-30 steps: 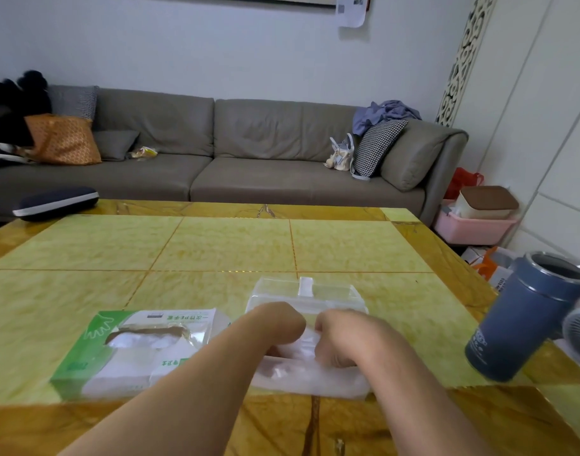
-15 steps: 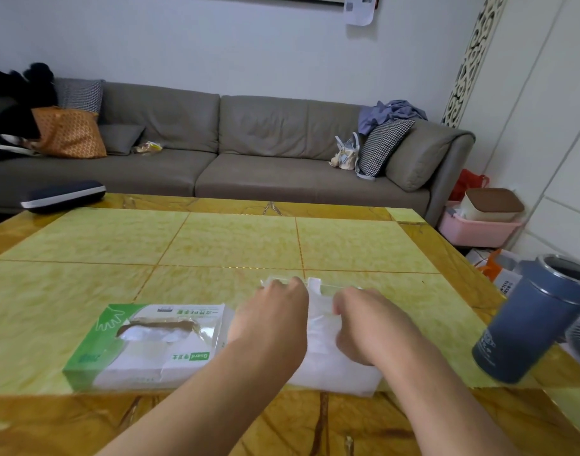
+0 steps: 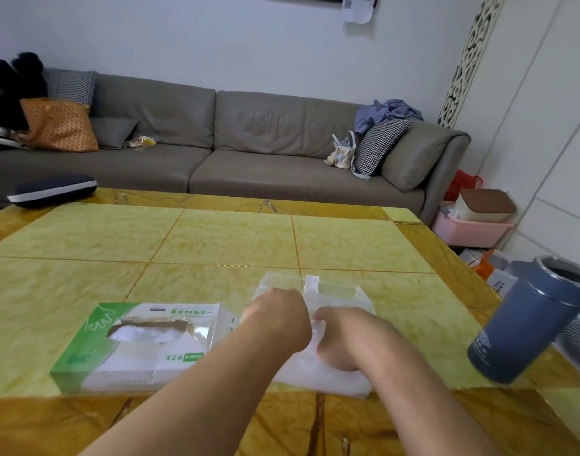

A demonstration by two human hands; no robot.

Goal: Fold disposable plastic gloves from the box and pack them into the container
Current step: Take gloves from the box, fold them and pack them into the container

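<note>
While the green-and-white glove box (image 3: 143, 343) lies open at nine o'clock, both hands work over the clear container (image 3: 315, 287) at table centre. The left hand (image 3: 278, 324) and right hand (image 3: 344, 337) curl down onto filmy gloves (image 3: 318, 370); whether the fingers pinch or only press cannot be told. Packing appears under way; next, tucking the plastic flat calls for gentle, even pressure.

Glove box, clear container, gloves on table.
Green-and-white glove box (image 3: 143, 343) lying flat, top opening torn, white gloves inside. Just right: clear container (image 3: 334, 289), holding crumpled translucent gloves (image 3: 318, 370), near side partly hidden.
</note>
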